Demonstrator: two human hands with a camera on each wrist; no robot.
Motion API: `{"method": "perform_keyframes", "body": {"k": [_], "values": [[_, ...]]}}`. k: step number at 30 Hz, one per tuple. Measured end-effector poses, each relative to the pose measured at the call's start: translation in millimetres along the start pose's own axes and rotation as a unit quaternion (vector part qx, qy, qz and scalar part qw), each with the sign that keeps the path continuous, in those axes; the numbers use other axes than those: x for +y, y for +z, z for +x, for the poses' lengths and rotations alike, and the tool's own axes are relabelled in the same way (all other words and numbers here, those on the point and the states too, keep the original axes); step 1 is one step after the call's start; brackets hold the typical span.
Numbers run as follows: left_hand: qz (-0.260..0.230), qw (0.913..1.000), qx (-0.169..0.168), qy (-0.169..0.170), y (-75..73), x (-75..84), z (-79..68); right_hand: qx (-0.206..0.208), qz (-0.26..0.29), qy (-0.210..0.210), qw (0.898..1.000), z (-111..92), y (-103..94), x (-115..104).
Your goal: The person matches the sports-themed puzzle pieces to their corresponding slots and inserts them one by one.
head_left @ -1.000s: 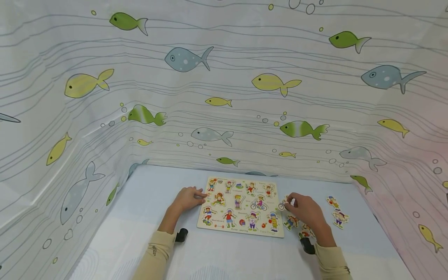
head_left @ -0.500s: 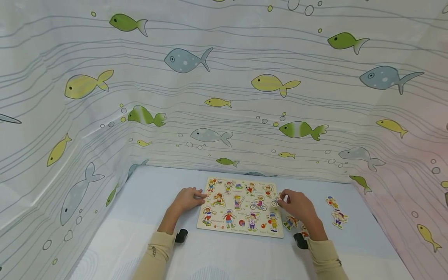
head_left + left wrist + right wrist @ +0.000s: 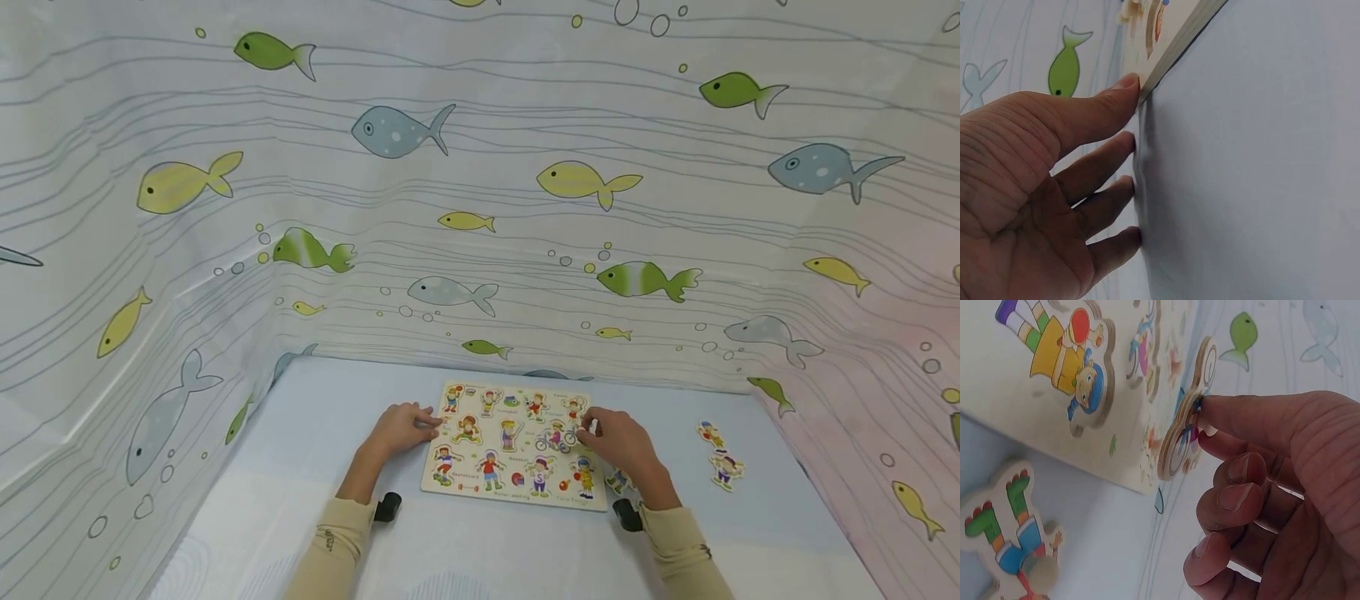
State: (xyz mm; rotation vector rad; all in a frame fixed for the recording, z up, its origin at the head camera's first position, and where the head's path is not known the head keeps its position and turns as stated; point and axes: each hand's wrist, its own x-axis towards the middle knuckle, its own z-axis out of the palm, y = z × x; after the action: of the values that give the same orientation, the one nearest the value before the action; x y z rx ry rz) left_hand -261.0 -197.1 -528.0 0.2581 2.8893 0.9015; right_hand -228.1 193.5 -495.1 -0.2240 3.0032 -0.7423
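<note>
The right hand (image 3: 618, 438) reaches over the board (image 3: 489, 422) from three o'clock, thumb and forefinger pinching one thin wooden bicycle piece (image 3: 1187, 419), tilted. The left hand (image 3: 403, 427), fingers apart, touches the board's nine o'clock edge. Two loose pieces (image 3: 725, 470) lie at three o'clock.

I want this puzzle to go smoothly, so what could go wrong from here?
The bicycle piece, pinched by the right hand and tilted to the board, might slip or land crooked. A loose piece lies near that wrist and could get knocked. The left hand touches only the board's edge, so the board might shift.
</note>
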Motion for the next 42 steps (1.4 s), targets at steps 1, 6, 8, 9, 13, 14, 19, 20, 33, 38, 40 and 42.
{"method": "perform_keyframes", "body": {"k": [1, 6, 8, 9, 13, 14, 19, 20, 33, 38, 40, 42], "values": [[0.001, 1.0, -0.001, 0.001, 0.0, 0.1, -0.4, 0.0, 0.0, -0.002, 1.0, 1, 1.7, -1], [0.001, 1.0, -0.001, 0.003, -0.1, 1.0, -1.2, 0.004, -0.002, -0.017, 1.0, 5, 8.7, -5], [0.002, 1.0, 0.001, 0.003, -0.3, 1.4, -1.4, 0.005, -0.003, -0.023, 1.0, 7, 11.2, -6], [0.002, 1.0, 0.001, 0.003, -0.4, 1.6, -1.4, 0.006, -0.003, -0.026, 1.0, 8, 12.4, -7], [0.005, 1.0, 0.001, 0.0, -0.4, 1.8, -1.0, -0.001, -0.01, -0.022, 1.0, 11, 18.3, -11], [0.005, 1.0, 0.0, -0.001, -0.3, 1.8, -0.8, -0.004, -0.011, -0.019, 1.0, 12, 19.9, -11], [0.004, 1.0, 0.002, -0.008, 1.0, 0.7, -0.3, -0.017, -0.01, -0.016, 1.0, 15, 25.8, -16], [0.002, 1.0, 0.003, -0.008, 1.1, 0.6, -0.4, -0.018, -0.009, -0.018, 1.0, 15, 26.5, -16], [0.002, 0.9999, 0.007, 0.015, -0.2, 1.7, -2.7, -0.017, -0.029, -0.038, 0.999, 21, 36.6, -17], [-0.004, 0.9998, 0.007, 0.018, -1.2, 2.0, -2.8, -0.017, -0.037, -0.041, 0.998, 24, 38.2, -18], [-0.005, 0.9998, 0.006, 0.017, -1.2, 1.7, -2.6, -0.016, -0.041, -0.045, 0.998, 23, 38.7, -18], [-0.004, 0.9999, 0.005, 0.015, -1.0, 1.6, -2.5, -0.015, -0.045, -0.046, 0.998, 24, 39.7, -19]]}}
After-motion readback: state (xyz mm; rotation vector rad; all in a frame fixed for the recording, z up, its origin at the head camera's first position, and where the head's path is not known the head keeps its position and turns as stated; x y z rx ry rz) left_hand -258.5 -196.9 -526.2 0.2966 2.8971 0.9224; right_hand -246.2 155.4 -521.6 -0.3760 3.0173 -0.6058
